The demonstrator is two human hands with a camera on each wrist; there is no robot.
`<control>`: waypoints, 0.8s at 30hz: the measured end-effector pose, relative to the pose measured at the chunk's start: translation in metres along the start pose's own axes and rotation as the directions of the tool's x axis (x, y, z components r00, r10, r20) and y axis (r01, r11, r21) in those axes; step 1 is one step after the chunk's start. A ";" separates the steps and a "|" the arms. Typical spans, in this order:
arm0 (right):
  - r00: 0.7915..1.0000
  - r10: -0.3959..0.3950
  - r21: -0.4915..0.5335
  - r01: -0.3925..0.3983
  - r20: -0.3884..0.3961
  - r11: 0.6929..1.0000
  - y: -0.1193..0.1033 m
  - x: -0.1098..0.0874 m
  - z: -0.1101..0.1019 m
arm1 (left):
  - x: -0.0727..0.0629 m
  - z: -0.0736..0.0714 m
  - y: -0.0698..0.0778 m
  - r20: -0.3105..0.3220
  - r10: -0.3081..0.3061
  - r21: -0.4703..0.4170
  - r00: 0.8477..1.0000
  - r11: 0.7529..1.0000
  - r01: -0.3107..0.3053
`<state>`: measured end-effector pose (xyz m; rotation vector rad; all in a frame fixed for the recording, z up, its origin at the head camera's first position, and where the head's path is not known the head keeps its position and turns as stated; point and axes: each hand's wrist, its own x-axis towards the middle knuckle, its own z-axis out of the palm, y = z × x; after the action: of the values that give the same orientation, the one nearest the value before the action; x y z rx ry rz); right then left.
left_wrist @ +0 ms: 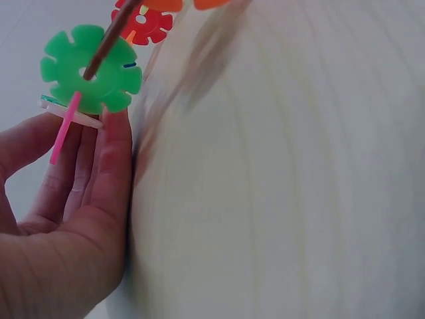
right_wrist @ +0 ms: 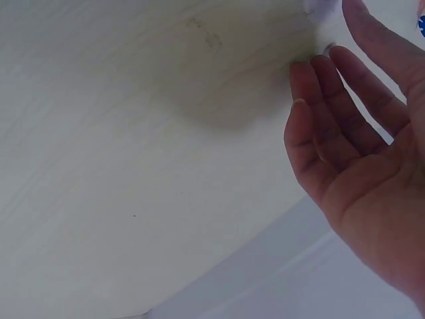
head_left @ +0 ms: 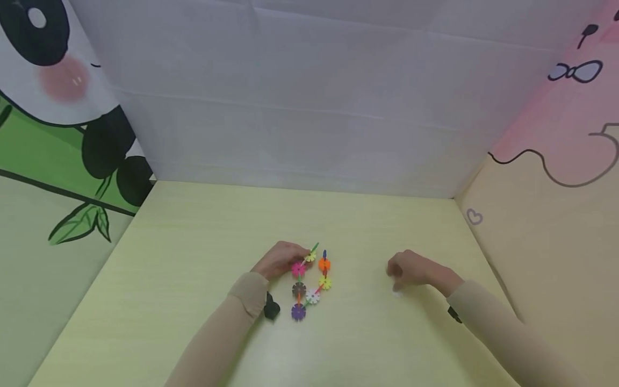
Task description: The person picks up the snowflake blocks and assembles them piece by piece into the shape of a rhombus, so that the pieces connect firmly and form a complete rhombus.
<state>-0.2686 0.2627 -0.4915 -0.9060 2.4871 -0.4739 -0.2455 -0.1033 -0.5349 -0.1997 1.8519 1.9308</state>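
A loop-shaped chain of snowflake discs (head_left: 299, 290) in pink, brown, purple, white, yellow and orange is near the middle of the table. My left hand (head_left: 282, 258) holds its upper left end. In the left wrist view, the fingers pinch a white disc (left_wrist: 85, 119) edge-on, with a green disc (left_wrist: 66, 61) and a pink disc (left_wrist: 65, 129) linked above it. Off to the right, my right hand (head_left: 411, 267) reaches down beside a small whitish piece (head_left: 397, 294) on the table. Its thumb and loosely bent fingers stand apart in the right wrist view, near a blurred pale piece (right_wrist: 321, 8).
The pale yellow table (head_left: 213, 226) meets a white sheet (head_left: 309, 107) at the back. Panels with cartoon drawings rise along the left and right edges. A black wrist device (head_left: 272, 307) sits under the left cuff, close to the chain.
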 end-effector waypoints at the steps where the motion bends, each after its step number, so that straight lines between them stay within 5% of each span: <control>1: 1.000 -0.004 0.003 0.004 -0.006 1.000 0.002 -0.002 0.002 | 0.000 0.000 0.000 -0.001 0.000 -0.001 1.000 1.000 0.000; 8: 0.996 -0.058 0.015 0.059 -0.067 0.998 0.010 -0.011 0.013 | 0.002 0.000 -0.003 -0.008 0.008 0.003 1.000 1.000 -0.008; 24: 0.984 0.005 0.076 0.009 -0.178 0.997 0.020 -0.017 0.037 | 0.012 -0.003 -0.008 -0.025 -0.001 -0.008 1.000 1.000 0.000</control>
<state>-0.2485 0.2825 -0.5273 -0.8701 2.6075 -0.6738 -0.2531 -0.1034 -0.5469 -0.2276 1.8603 1.9441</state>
